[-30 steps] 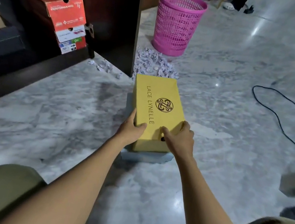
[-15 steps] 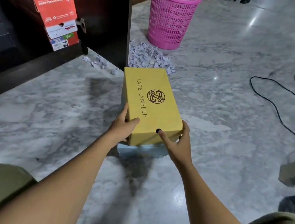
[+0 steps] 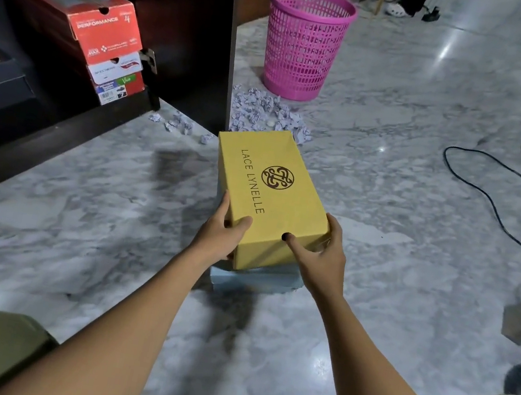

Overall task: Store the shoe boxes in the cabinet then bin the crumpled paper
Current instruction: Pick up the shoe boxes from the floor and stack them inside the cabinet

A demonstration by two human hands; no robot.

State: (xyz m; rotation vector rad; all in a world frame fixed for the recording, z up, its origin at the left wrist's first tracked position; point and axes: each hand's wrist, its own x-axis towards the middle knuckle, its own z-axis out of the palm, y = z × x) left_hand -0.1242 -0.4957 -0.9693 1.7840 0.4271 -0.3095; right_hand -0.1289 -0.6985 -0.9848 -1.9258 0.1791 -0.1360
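Frame centre: left hand (image 3: 217, 235) and right hand (image 3: 325, 257) grip the near corners of a yellow cardboard shoe box (image 3: 270, 195) lettered "LACE LYNELLE", above a pale blue box (image 3: 258, 280) on the floor. Upper left: red "PERFORMANCE" shoe boxes (image 3: 104, 27) already stacked in the dark wooden cabinet (image 3: 181, 9). Crumpled white paper (image 3: 264, 111) lies unbinned beside the pink plastic basket (image 3: 306, 38). Two boxes apparently left.

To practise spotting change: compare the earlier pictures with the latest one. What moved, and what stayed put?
The yellow shoe box has risen slightly off the pale blue box beneath, so more of that box shows. The left hand and right hand keep gripping its near end. The red boxes in the cabinet, pink bin and crumpled paper lie unchanged.
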